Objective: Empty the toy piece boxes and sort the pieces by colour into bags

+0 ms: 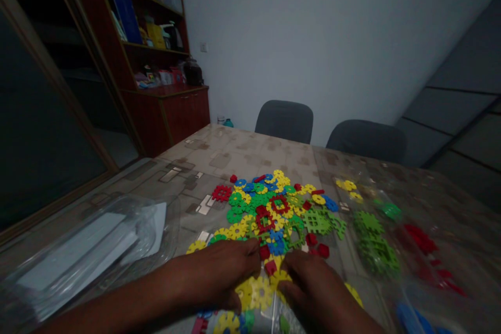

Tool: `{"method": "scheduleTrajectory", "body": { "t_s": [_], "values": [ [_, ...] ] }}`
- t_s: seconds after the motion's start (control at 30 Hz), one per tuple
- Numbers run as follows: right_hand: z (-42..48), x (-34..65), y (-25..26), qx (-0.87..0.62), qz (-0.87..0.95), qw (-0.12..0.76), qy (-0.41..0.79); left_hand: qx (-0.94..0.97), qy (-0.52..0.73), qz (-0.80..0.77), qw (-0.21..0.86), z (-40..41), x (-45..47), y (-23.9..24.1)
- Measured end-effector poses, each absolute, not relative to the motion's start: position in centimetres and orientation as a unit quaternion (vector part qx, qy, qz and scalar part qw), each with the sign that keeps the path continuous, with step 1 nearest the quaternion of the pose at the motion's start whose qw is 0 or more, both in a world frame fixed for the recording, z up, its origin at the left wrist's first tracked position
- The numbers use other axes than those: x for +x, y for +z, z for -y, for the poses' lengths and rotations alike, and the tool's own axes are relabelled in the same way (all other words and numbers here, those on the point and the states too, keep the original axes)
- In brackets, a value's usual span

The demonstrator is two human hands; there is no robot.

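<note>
A pile of plastic building pieces lies in the middle of the table: green notched discs (258, 201), yellow notched discs (260, 292), blue discs and red cubes (270, 267). My left hand (225, 269) reaches over the near edge of the pile, palm down, its thumb spread from its fingers. Yellow discs lie beside and below it. Opposite, my right hand (313, 282) is closed at the fingertips on a yellow disc (279, 277). The contact is slightly blurred. Below the hands, more pieces show at the bottom edge, partly hidden.
At the left lies a clear plastic tray (172, 229) with white paper (74, 245). On the right, clear containers hold sorted green pieces (376, 255), red pieces (420, 240) and blue pieces (413, 318). Two grey chairs (285, 120) stand behind the table (219, 146).
</note>
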State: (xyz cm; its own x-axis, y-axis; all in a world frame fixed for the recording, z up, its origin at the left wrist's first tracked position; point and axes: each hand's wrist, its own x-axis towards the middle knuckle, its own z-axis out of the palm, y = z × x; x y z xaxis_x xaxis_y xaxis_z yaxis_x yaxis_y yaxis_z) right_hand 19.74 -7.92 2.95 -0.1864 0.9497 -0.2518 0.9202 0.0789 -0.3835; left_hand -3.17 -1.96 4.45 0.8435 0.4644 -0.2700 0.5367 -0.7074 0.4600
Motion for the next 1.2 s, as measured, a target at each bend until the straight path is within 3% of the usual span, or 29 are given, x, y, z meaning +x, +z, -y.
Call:
{"method": "scheduleTrajectory", "body": {
  "t_s": [0.23, 0.4, 0.53, 0.73, 0.97, 1.2],
  "values": [
    [8.4, 19.8, 1.5, -0.658, 0.726, 0.072, 0.189, 0.921, -0.036, -0.263, 0.284, 2.2, -3.3, 4.3],
    [8.2, 19.5, 2.2, -0.677, 0.695, 0.046, 0.239, 0.919, -0.024, -0.272, 0.285, 2.3, -2.9, 5.2],
    [7.8, 19.5, 2.9, -0.661, 0.7, 0.104, 0.251, 0.925, 0.015, -0.25, 0.286, 1.7, -2.5, 4.7],
    [7.2, 20.4, 3.5, -0.666, 0.688, 0.126, 0.26, 0.905, 0.057, -0.317, 0.279, 0.8, -2.7, 2.9],
    [7.6, 19.0, 2.0, -0.556, 0.744, 0.211, 0.305, 0.852, 0.076, -0.363, 0.37, 1.0, -2.5, 3.1],
    [8.0, 17.8, 2.7, -0.563, 0.715, 0.263, 0.319, 0.815, 0.117, -0.328, 0.463, 1.0, -2.4, 2.3]
  ]
}}
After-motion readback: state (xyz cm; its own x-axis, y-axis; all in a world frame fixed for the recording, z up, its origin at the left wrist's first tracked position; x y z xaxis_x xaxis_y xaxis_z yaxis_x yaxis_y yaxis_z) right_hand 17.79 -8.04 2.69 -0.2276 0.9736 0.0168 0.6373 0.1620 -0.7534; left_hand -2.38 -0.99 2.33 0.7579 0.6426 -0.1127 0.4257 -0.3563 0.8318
